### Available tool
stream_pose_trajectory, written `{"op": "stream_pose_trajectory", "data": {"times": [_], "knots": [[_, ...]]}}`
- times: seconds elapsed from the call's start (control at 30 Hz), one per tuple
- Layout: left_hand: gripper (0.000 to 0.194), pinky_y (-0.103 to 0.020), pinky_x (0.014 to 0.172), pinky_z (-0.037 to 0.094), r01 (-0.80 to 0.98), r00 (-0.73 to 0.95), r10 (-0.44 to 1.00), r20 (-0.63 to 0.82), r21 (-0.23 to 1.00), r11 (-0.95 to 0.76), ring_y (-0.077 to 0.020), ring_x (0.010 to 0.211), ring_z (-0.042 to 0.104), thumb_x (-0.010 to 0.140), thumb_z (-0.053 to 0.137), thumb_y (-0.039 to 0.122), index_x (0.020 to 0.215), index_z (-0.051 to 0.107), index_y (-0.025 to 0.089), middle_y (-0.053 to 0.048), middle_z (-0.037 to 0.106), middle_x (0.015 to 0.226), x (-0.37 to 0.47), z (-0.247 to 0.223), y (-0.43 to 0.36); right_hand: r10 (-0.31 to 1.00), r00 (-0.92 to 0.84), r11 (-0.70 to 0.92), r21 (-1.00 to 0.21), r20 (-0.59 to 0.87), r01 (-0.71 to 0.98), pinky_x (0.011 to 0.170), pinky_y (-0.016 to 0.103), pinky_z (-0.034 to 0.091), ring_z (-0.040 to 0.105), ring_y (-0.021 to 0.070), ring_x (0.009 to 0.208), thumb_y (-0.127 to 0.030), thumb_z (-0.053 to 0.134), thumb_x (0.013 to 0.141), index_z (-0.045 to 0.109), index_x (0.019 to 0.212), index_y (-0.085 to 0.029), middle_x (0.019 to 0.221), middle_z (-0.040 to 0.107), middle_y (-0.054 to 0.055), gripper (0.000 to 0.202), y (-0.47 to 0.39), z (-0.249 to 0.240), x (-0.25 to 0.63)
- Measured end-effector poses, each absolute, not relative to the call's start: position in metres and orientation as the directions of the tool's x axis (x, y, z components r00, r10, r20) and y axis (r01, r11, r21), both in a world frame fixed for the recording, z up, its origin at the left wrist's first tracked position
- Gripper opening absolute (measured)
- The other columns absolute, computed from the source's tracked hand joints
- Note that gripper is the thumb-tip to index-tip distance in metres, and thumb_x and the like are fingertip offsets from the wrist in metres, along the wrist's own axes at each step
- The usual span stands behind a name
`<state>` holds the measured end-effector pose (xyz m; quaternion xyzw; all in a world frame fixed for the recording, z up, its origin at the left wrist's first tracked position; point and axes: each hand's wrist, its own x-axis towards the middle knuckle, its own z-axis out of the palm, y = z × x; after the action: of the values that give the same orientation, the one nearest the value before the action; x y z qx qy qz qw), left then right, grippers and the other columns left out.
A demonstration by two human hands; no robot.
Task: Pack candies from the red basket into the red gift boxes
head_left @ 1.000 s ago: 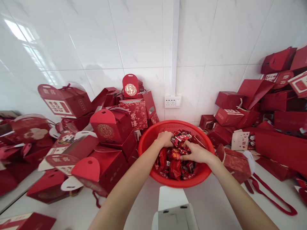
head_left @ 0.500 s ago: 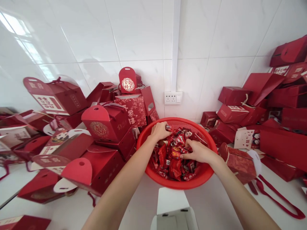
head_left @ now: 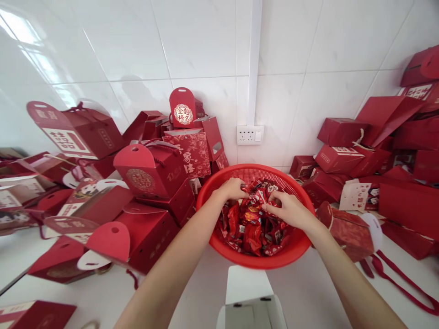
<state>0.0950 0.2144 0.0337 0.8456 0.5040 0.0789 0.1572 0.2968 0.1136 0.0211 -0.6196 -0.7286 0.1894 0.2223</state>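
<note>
A red plastic basket with a perforated wall holds a heap of wrapped candies, mostly in red wrappers. My left hand reaches over the left side of the heap, its fingers curled down on a red-wrapped candy and partly hidden. From the right, my right hand dips into the pile with thumb and forefinger closing on a wrapped candy near the middle; its other fingers are bent out of sight. In front of the basket stands an open white-lined box, cut off by the lower edge.
Red gift boxes are piled on the left, several with handle flaps up. More red boxes are stacked at the right, with a red ribbon on the white table. A socket sits on the tiled wall behind.
Both hands have shifted slightly within the basket and are closer together over the candies. My left fingers have lowered into the heap. The view has tilted a little.
</note>
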Motion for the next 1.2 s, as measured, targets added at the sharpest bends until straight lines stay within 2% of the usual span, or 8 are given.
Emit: {"op": "stream_pose_trajectory", "data": {"times": [0.2,0.4,0.5,0.63,0.77,0.9,1.03,1.2], "knots": [[0.034,-0.023,0.072,0.05,0.823,0.545,0.817,-0.189,0.305,-0.479,-0.0198,0.088,0.071,0.065,0.081,0.032,0.098,0.076,0.023,0.001,0.077,0.092,0.099,0.03,0.214,0.984,-0.149,0.176,-0.566,0.094,0.806,0.064,0.03,0.038,0.059,0.02,0.066,-0.047,0.06,0.086,0.055,0.073,-0.023,0.067,0.065,0.001,0.027,0.113,0.025,0.296],[0.06,-0.03,0.086,0.053,0.809,0.584,0.781,-0.222,0.229,-0.541,-0.0282,0.106,0.07,0.065,0.082,0.039,0.121,0.07,0.023,-0.008,0.075,0.117,0.107,0.03,0.208,0.982,-0.167,0.19,-0.556,0.093,0.809,0.062,0.028,0.038,0.06,0.0193,0.064,-0.041,0.063,0.084,0.058,0.074,-0.023,0.063,0.063,0.0,0.021,0.112,0.026,0.296],[0.051,-0.03,0.082,0.054,0.803,0.594,0.775,-0.213,0.214,-0.557,-0.0282,0.098,0.072,0.067,0.081,0.035,0.116,0.072,0.021,-0.009,0.077,0.108,0.11,0.03,0.205,0.978,-0.19,0.203,-0.57,0.083,0.796,0.062,0.028,0.039,0.061,0.0194,0.067,-0.036,0.064,0.083,0.056,0.071,-0.023,0.067,0.066,0.0,0.019,0.113,0.024,0.297],[0.024,-0.03,0.072,0.051,0.783,0.616,0.773,-0.154,0.23,-0.578,-0.0265,0.085,0.071,0.068,0.078,0.025,0.091,0.074,0.018,-0.008,0.075,0.088,0.114,0.026,0.203,0.975,-0.206,0.216,-0.57,0.083,0.793,0.065,0.029,0.041,0.063,0.0203,0.07,-0.033,0.064,0.082,0.055,0.071,-0.023,0.071,0.068,0.001,0.017,0.114,0.023,0.298],[0.008,-0.027,0.06,0.042,0.749,0.635,0.769,-0.081,0.309,-0.586,-0.0198,0.067,0.063,0.065,0.073,0.015,0.07,0.067,0.018,-0.002,0.066,0.067,0.114,0.023,0.204,0.974,-0.207,0.22,-0.586,0.09,0.78,0.067,0.03,0.042,0.064,0.021,0.072,-0.035,0.063,0.082,0.056,0.073,-0.023,0.073,0.069,0.002,0.017,0.114,0.023,0.299],[0.017,-0.026,0.053,0.034,0.687,0.653,0.757,-0.014,0.432,-0.584,-0.0141,0.055,0.05,0.06,0.072,0.015,0.056,0.055,0.018,0.004,0.051,0.052,0.109,0.025,0.207,0.974,-0.193,0.224,-0.609,0.117,0.761,0.068,0.031,0.043,0.064,0.0211,0.071,-0.036,0.065,0.081,0.059,0.073,-0.023,0.073,0.07,0.002,0.017,0.114,0.021,0.3],[0.012,-0.024,0.055,0.033,0.587,0.643,0.761,0.089,0.581,-0.564,-0.0114,0.055,0.046,0.06,0.068,0.013,0.057,0.057,0.017,0.006,0.048,0.051,0.105,0.032,0.211,0.979,-0.161,0.2,-0.689,0.122,0.696,0.065,0.03,0.044,0.065,0.0201,0.067,-0.034,0.063,0.082,0.062,0.073,-0.023,0.07,0.071,0.001,0.014,0.116,0.018,0.302],[0.013,-0.024,0.063,0.042,0.427,0.572,0.794,0.205,0.753,-0.501,-0.0116,0.062,0.052,0.061,0.072,0.02,0.068,0.062,0.015,0.005,0.057,0.062,0.102,0.042,0.212,0.98,-0.007,0.17,-0.828,0.197,0.535,0.068,0.033,0.049,0.067,0.0206,0.068,-0.04,0.069,0.077,0.065,0.075,-0.022,0.073,0.072,0.003,0.019,0.122,0.017,0.303]]}}
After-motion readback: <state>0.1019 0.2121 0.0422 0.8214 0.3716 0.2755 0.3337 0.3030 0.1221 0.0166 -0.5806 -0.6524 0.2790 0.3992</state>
